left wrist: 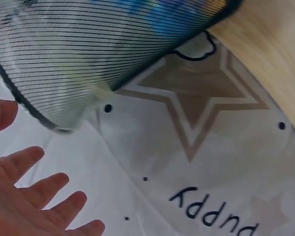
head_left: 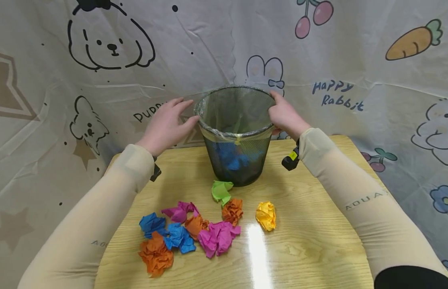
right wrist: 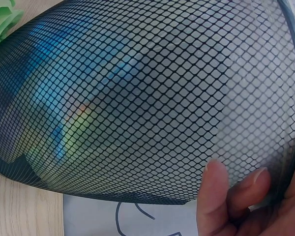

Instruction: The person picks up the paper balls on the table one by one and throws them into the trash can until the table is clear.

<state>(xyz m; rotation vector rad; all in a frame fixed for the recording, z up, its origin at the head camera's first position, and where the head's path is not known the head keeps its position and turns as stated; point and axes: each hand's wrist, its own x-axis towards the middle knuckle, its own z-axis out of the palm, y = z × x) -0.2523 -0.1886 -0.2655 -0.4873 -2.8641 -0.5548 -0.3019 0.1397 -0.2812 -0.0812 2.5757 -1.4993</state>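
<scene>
A black mesh wastebasket (head_left: pixel 242 176) with a clear liner (head_left: pixel 231 135) folded over its rim stands at the back of the table. Blue and other coloured paper shows dimly through its mesh. My right hand (head_left: pixel 287 116) grips the rim on the right side, with fingers bent against the outer mesh (right wrist: pixel 182 113) in the right wrist view. At the left side of the rim, my left hand (head_left: pixel 169 126) has its thumb at the edge. Its other fingers are spread and apart from the basket, as the left hand (left wrist: pixel 34 191) in the left wrist view shows.
Crumpled paper balls lie in front: green (head_left: pixel 221 191), yellow (head_left: pixel 266 216), orange (head_left: pixel 156 255), blue (head_left: pixel 179 237), magenta (head_left: pixel 219 239) and several others. The green one is close to the basket's base. A printed cloth (head_left: pixel 205 48) hangs behind the wooden table (head_left: pixel 310 249).
</scene>
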